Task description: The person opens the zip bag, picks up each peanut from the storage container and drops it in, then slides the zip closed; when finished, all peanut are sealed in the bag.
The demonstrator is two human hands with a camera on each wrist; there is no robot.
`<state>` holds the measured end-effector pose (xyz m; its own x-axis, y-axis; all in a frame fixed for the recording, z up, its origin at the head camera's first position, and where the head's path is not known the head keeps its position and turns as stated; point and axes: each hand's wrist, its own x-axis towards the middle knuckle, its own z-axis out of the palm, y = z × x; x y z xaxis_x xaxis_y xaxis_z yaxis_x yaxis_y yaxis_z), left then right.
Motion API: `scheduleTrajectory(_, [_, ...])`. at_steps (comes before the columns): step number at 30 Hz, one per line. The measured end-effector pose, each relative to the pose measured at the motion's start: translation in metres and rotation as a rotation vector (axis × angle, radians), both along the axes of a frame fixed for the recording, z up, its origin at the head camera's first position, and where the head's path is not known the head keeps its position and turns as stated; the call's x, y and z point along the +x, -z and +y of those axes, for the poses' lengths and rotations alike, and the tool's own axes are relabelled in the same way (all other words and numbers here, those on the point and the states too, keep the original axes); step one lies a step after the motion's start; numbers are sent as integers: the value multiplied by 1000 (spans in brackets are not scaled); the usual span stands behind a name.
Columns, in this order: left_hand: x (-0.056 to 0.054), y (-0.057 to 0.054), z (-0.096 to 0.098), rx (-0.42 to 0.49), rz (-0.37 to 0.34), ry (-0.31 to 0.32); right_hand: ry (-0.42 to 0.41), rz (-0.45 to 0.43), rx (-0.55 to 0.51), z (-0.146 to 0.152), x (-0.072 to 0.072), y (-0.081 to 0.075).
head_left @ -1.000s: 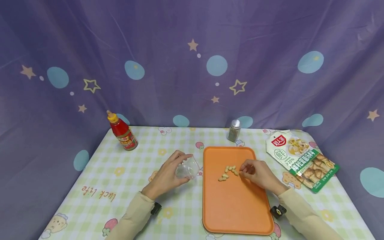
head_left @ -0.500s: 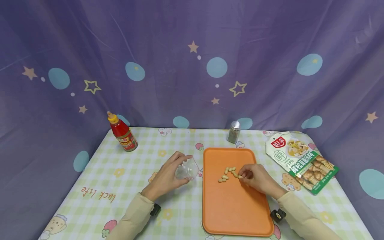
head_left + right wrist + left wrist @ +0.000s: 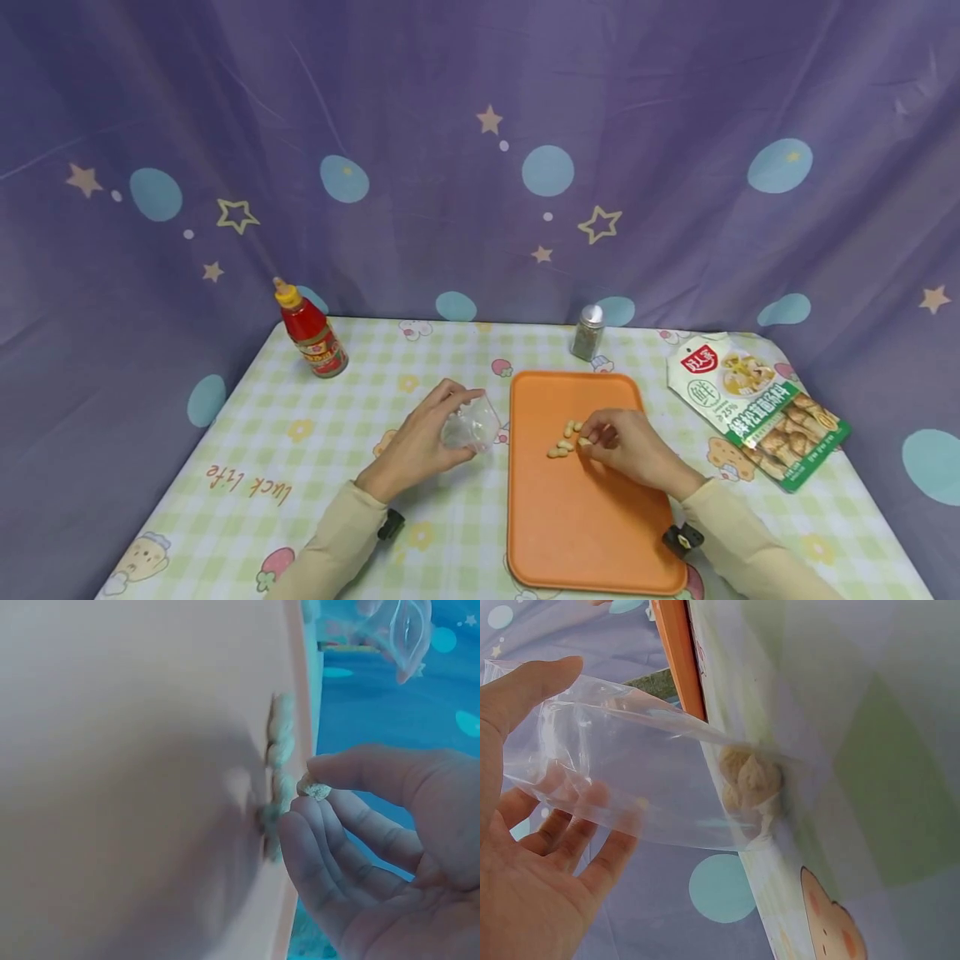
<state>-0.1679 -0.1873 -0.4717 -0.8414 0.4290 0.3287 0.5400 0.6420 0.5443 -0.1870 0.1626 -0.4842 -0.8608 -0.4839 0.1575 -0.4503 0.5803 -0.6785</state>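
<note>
My left hand (image 3: 420, 437) holds a clear plastic bag (image 3: 471, 423) by its mouth, left of the orange tray (image 3: 555, 517). In the left wrist view several peanuts (image 3: 751, 778) lie in the bottom of the bag, down near the tablecloth; thumb and fingers lie on opposite sides of its spread mouth. My right hand (image 3: 633, 450) is over the tray and pinches one peanut (image 3: 313, 787) between thumb and fingers. Several more peanuts (image 3: 561, 450) lie on the tray just left of the right fingertips, some partly hidden by the hand.
A red sauce bottle (image 3: 313, 337) with a yellow cap stands at the back left. Behind the tray is a small spice jar (image 3: 587, 333). A green and white food packet (image 3: 757, 408) lies right of the tray on the checked tablecloth (image 3: 277, 425). A purple curtain (image 3: 420, 233) hangs behind.
My right hand has pinched a peanut from the right end of the group and moved left with it, over the other peanuts. The left hand and bag have hardly moved.
</note>
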Motion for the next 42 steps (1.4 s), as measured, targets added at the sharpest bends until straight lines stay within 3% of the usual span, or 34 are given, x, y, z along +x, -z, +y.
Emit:
scheduleTrajectory(11, [0,-1,0,-14,8,5,-49,-6,-52,-44,-3,-16])
scheduleTrajectory(24, [0,0,-1,-24,23,-1,-110,-50,-225,-90,0,-28])
scheduleTrajectory(36, [0,0,1,-33,26,8,-68,-95,-358,-101,6,-35])
scheduleTrajectory(42, [2,-1,1,-35,13,5,-94,-95,-349,-103,7,-36])
